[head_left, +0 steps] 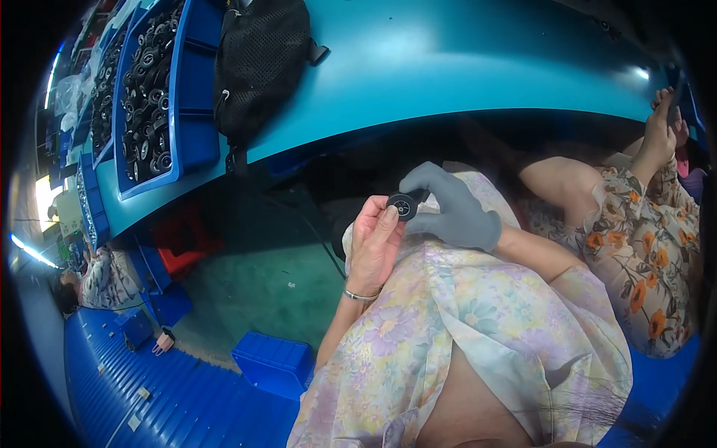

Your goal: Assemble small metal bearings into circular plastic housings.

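Note:
A small round black part [403, 204] with a pale centre is held between both my hands, above my lap. My left hand [373, 243] is bare, wears a thin bracelet at the wrist, and pinches the part's left side with thumb and fingers. My right hand [452, 209] wears a grey glove and grips the part from the right. Under the hands lies my floral dress [478, 313]. The part's far side is hidden by the gloved fingers.
A blue table [448, 67] curves across the top, with blue trays [149, 97] of several black round parts and a black mesh bag [258, 63]. Another person in an orange-flowered dress [642, 254] sits at right. Blue bins [276, 362] stand on the green floor.

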The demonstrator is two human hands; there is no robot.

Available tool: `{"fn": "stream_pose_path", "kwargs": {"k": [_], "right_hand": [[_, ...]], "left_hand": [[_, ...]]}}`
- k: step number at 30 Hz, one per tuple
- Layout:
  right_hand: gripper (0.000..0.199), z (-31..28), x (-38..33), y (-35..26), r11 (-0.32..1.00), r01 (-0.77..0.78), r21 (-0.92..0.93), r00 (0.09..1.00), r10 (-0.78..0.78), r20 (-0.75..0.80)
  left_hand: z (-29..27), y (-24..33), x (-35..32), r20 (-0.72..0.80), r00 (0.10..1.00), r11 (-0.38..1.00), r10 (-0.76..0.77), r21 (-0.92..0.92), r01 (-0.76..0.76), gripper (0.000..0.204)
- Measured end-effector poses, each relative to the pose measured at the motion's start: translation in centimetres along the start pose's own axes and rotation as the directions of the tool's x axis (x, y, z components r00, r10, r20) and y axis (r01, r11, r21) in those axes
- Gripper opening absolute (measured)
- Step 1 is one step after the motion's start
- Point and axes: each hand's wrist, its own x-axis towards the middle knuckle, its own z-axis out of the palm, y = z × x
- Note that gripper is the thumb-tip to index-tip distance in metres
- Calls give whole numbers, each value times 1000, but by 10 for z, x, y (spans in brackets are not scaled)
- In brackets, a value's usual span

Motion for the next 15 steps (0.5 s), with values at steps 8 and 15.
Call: {"fn": "stream_pose_path", "kwargs": {"k": [8, 15], "right_hand": [[41, -10, 7, -3, 987, 80, -137, 971, -46, 236], [42, 2, -4, -2, 944, 141, -297, 982, -95, 162]], "left_hand": [[-4, 12, -6, -5, 999, 903, 52, 428, -45, 22], [-3, -6, -12, -141, 986, 868, 86, 496, -5, 21]]}}
